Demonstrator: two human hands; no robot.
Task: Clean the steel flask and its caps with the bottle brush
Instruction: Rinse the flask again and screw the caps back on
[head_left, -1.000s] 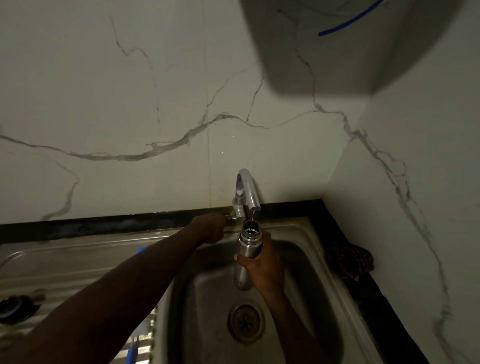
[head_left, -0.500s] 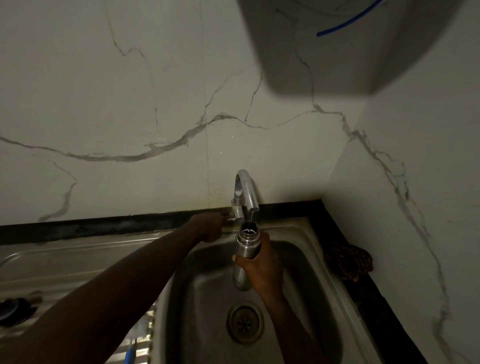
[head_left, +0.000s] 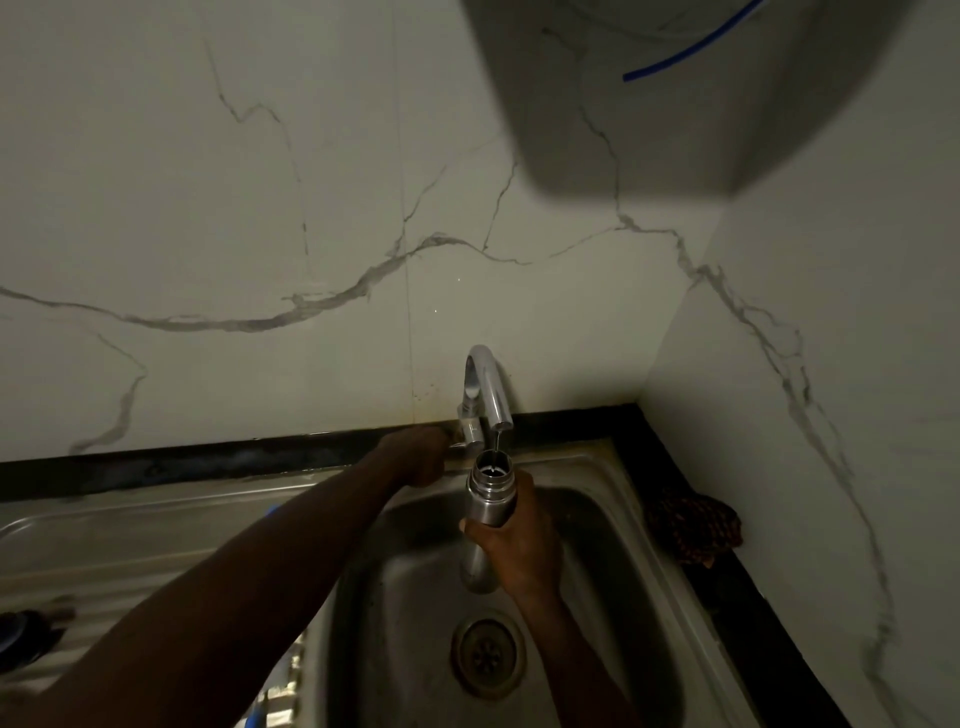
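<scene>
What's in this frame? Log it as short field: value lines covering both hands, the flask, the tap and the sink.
left hand: at the tap's base, closed on what looks like its handle
right hand: wrapped around the flask body
flask: steel, upright, mouth open, no cap on, held over the sink
tap: curved spout, thin stream of water falling into the flask mouth
sink: steel basin with the drain below the flask
cloth: dark, patterned, on the counter right of the sink
</scene>
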